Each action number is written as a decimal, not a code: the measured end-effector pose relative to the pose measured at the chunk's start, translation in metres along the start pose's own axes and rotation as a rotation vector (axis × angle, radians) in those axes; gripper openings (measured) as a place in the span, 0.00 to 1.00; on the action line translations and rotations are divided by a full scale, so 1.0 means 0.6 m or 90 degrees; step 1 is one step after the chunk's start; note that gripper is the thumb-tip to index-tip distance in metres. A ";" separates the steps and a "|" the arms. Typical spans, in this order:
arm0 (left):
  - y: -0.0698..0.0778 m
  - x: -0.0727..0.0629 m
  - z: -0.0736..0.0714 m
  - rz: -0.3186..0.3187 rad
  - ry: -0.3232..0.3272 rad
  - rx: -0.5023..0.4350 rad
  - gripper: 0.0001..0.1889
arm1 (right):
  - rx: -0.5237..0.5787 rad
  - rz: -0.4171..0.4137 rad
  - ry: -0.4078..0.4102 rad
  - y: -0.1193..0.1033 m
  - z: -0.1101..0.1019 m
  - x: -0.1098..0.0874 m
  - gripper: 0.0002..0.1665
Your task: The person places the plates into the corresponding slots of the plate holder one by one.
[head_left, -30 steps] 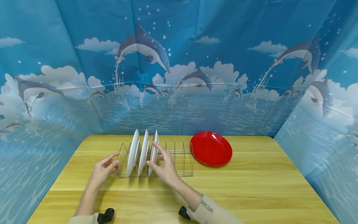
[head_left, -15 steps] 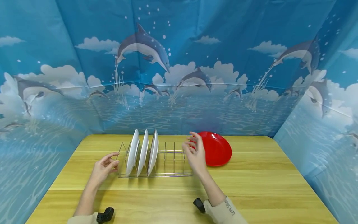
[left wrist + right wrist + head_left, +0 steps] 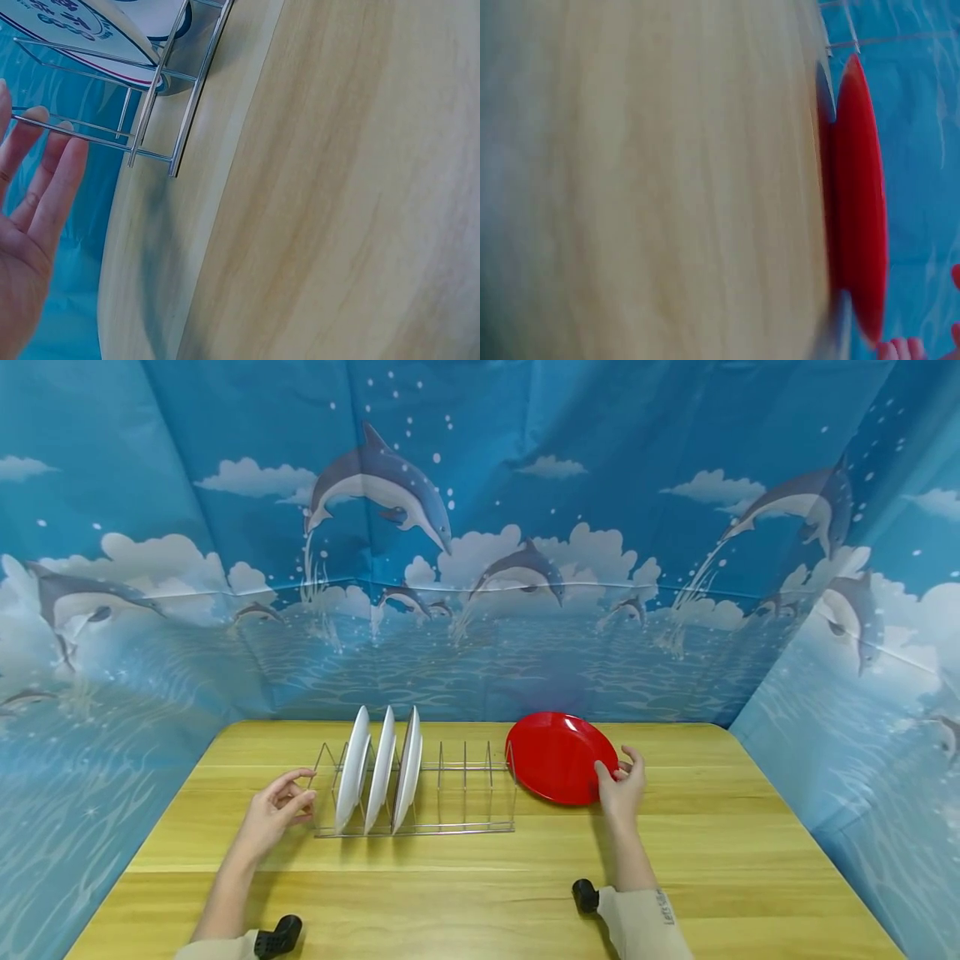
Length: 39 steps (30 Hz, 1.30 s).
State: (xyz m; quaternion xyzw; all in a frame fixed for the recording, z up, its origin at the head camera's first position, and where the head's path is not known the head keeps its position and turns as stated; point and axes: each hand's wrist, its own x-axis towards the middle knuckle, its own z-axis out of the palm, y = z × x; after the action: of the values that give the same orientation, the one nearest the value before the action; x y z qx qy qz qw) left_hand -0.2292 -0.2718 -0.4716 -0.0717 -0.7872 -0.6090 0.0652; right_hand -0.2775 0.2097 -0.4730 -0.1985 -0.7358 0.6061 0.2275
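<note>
A wire dish rack (image 3: 465, 829) stands on the table with three white plates (image 3: 353, 772) upright in its left part. My left hand (image 3: 273, 810) holds the rack's left end, its fingertips (image 3: 54, 142) at the end wire in the left wrist view. Right of the rack lies a red plate (image 3: 558, 760), face up. My right hand (image 3: 622, 789) is at that plate's right rim, thumb over the edge and fingers spread beyond it. In the right wrist view the red plate (image 3: 860, 195) is edge-on, with fingertips (image 3: 901, 349) close to its lower end.
The wooden table (image 3: 465, 893) has a blue dolphin-print curtain (image 3: 480, 668) behind it and at its sides. The rack's right slots hold no plates. A black wrist device (image 3: 279, 937) sits at the left sleeve, another (image 3: 585, 895) at the right.
My right hand has left the third white plate in the rack and moved right, across to the red plate's far rim. The left hand has stayed at the rack's end.
</note>
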 end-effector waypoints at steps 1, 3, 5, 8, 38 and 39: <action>0.000 0.000 0.000 0.001 0.000 -0.002 0.20 | -0.015 0.003 -0.006 0.006 -0.003 0.003 0.31; -0.001 0.001 -0.001 0.002 -0.001 -0.003 0.20 | -0.044 0.017 -0.022 0.015 -0.008 0.009 0.33; -0.001 0.001 0.000 0.003 -0.002 -0.004 0.21 | -0.063 0.038 -0.058 0.019 -0.014 0.013 0.35; -0.001 0.001 0.000 0.004 -0.002 -0.004 0.22 | -0.044 0.094 -0.148 0.020 -0.022 0.018 0.41; -0.002 -0.004 0.003 0.010 0.011 -0.003 0.22 | 0.294 0.219 -0.419 0.037 -0.089 0.031 0.45; -0.001 -0.004 0.003 0.009 0.011 -0.003 0.22 | 0.297 0.211 -0.420 0.037 -0.091 0.030 0.45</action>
State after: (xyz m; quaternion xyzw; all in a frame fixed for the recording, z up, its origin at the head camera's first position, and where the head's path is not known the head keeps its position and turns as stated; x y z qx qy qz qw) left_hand -0.2270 -0.2702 -0.4732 -0.0721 -0.7847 -0.6109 0.0765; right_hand -0.2606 0.2679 -0.4842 -0.0529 -0.5707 0.8154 -0.0818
